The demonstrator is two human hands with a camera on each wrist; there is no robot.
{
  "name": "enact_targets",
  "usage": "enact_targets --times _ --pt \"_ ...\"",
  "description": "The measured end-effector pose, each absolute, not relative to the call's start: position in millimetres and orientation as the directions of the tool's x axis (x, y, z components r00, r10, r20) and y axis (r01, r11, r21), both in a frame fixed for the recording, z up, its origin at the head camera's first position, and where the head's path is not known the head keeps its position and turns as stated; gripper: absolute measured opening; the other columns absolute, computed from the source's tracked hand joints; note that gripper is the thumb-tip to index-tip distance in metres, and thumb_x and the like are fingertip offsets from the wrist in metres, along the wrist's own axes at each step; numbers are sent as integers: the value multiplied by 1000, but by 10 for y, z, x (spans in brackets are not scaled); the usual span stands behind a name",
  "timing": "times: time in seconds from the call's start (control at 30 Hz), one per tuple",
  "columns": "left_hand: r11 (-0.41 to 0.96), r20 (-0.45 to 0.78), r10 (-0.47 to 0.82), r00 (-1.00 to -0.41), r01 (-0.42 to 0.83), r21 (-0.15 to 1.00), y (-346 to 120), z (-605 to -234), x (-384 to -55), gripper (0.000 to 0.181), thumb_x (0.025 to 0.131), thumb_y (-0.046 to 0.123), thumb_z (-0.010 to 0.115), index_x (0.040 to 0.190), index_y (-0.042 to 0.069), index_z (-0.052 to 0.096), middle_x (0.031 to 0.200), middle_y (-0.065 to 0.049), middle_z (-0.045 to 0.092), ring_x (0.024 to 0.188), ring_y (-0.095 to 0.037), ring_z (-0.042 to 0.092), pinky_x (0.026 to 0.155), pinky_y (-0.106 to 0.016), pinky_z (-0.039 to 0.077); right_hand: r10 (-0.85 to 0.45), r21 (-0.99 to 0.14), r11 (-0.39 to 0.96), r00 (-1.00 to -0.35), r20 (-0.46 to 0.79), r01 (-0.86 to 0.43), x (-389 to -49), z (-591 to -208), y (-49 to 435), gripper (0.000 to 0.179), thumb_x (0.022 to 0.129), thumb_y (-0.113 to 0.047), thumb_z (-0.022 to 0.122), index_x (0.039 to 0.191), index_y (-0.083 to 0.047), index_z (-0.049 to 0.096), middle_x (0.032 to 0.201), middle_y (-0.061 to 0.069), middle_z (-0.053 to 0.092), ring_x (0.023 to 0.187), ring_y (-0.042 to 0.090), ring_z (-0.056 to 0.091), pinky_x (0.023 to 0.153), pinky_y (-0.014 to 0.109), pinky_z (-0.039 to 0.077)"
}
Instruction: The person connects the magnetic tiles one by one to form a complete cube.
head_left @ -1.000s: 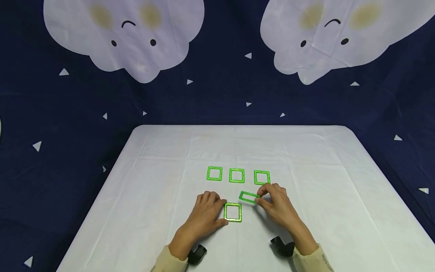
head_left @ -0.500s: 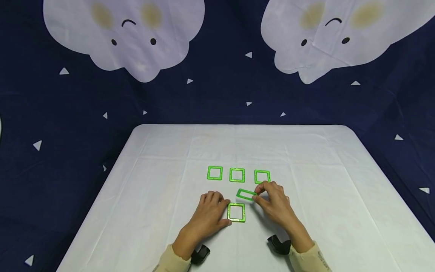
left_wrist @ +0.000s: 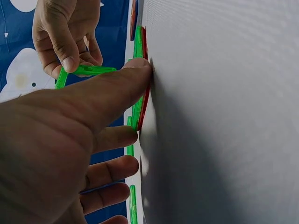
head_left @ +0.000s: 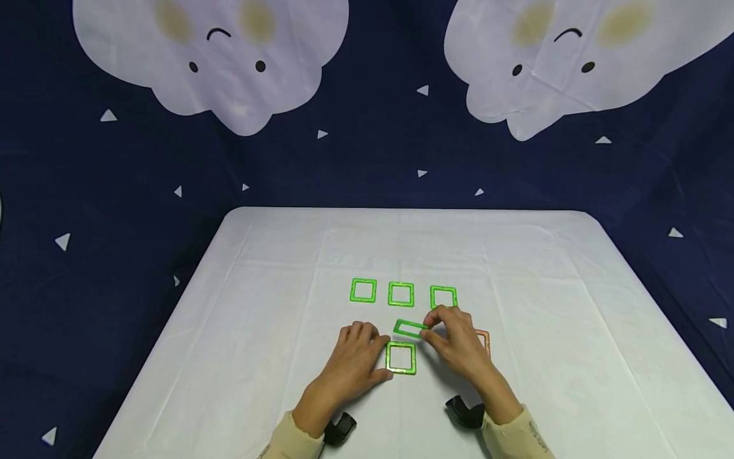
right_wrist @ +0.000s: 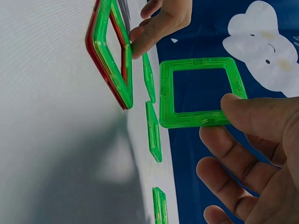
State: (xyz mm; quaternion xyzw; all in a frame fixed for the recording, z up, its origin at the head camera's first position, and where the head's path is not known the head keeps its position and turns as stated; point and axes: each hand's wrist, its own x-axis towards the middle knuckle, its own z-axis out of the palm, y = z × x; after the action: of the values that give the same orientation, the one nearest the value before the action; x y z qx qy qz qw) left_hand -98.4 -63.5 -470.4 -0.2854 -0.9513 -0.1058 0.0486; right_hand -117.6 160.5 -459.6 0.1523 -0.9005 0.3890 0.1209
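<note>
My right hand [head_left: 459, 341] pinches a green square magnetic tile [right_wrist: 201, 119] by one edge, thumb against fingers. The tile is held tilted, above and just beyond a stack of magnetic tiles [head_left: 401, 372]. Green shows on top of that stack and red underneath in the right wrist view [right_wrist: 107, 70]. On the table, my left hand [head_left: 350, 363] holds the stack at its left side, the thumb at the near corner and the index finger at the far one. Its other fingers are loosely bent, as the left wrist view shows.
Beyond the hands, three green square tiles lie in a row: left [head_left: 352, 291], middle [head_left: 390, 294] and right [head_left: 432, 298]. An orange tile [head_left: 487, 343] is partly hidden behind the right hand. The table [head_left: 275, 306] has a white cover. A dark blue cloth [head_left: 373, 172] hangs behind.
My left hand and the stack have shifted slightly to the right. My right hand has brought its tile leftward, closer over the stack. The orange tile has come into sight behind it.
</note>
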Motion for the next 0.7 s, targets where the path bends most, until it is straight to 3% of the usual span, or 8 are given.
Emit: enact_targets --times 0.33,0.7 --pt "820 157 520 -839 542 185 -669 -4711 -986 58 75 52 72 121 18 60 108 0 51 103 -18 42 93 -40 34 -200 -650 652 -915 350 -390 -1194 -4639 1549 23 73 -8 78 84 -16 59 79 -6 65 82 15 52 89 36 31" --pt "823 167 517 -840 541 174 -677 -4721 -991 56 75 51 72 119 18 61 108 -1 51 103 -18 42 92 -40 34 -230 -618 654 -894 386 -435 -1209 -4677 1509 27 69 -5 80 82 -16 59 77 -6 64 77 17 51 88 42 34"
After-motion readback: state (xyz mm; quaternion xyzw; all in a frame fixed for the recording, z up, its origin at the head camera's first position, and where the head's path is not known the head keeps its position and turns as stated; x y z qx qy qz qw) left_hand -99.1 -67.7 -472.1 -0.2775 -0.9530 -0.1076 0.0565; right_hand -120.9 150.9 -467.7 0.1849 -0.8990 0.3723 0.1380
